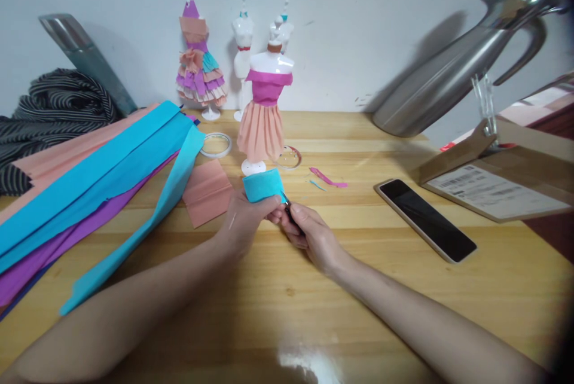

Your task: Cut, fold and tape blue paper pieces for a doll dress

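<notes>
My left hand (pixel 244 222) grips a folded piece of turquoise crepe paper (pixel 261 185), held just above the table. In my right hand (pixel 316 234) is a pair of scissors (pixel 287 201) with dark handles, their blades at the right edge of that paper. Just behind my hands stands a small white mannequin (pixel 271 64) dressed in a magenta off-shoulder top and a pleated peach skirt (pixel 260 133). A peach paper square (pixel 207 192) lies left of my left hand. Beside it, a long turquoise strip (pixel 165 204) runs toward my left forearm.
Blue, purple and peach paper sheets (pixel 89 174) cover the left side. Tape rolls (pixel 216 136) and other mannequins (pixel 200 61) stand behind. Pink scraps (pixel 329 179) lie right of my hands, then a phone (pixel 426 216), a cardboard box (pixel 502 174) and a metal jug (pixel 448 73).
</notes>
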Demonstrator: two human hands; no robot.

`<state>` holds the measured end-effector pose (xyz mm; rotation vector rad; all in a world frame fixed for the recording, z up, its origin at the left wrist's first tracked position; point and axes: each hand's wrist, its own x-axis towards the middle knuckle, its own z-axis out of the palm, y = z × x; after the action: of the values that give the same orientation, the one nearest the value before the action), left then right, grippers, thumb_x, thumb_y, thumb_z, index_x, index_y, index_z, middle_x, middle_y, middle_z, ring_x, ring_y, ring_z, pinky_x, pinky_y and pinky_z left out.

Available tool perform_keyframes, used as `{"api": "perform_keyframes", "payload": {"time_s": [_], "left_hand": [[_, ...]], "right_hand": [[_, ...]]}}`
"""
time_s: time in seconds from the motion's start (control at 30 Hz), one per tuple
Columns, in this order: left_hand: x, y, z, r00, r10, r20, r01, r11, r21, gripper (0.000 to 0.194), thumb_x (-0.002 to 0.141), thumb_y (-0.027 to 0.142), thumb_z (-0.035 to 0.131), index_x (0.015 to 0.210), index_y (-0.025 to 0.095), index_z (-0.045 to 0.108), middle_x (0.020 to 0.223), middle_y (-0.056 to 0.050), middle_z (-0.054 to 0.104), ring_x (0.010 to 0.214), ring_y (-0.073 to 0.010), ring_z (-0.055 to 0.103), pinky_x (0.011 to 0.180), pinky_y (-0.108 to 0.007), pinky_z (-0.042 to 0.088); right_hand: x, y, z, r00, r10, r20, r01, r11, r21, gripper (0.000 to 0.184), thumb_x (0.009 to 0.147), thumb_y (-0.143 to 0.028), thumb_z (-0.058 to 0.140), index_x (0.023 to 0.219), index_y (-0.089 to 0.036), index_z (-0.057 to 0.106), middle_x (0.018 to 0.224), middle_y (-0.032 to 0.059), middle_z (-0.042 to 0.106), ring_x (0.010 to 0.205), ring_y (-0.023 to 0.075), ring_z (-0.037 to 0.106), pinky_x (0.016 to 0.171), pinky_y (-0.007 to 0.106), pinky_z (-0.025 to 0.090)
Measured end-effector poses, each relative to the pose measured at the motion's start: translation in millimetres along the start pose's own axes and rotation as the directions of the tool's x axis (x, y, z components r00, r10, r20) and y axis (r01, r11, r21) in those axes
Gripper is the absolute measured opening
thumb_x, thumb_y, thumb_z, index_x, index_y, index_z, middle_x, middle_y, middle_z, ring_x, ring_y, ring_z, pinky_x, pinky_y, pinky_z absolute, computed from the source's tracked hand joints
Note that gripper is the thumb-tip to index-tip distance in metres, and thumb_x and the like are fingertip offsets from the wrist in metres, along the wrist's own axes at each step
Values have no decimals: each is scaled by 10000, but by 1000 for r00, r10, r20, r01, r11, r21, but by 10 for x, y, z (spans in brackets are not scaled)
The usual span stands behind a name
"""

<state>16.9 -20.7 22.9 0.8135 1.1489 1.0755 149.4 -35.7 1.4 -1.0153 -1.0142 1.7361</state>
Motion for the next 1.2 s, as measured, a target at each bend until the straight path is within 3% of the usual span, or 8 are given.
{"api": "perform_keyframes", "payload": {"time_s": [1.2], "left_hand": [[-3,45,4,1000,-1,-14,1,1000,8,110,631,205,688,585,121,635,563,-19,631,526,-101,557,555,-241,467]], "right_hand": [[14,-25,-41,999,-13,40,18,994,-112,526,716,-669,612,583,-197,423,516,-74,241,456,70,149,423,254,51]]}}
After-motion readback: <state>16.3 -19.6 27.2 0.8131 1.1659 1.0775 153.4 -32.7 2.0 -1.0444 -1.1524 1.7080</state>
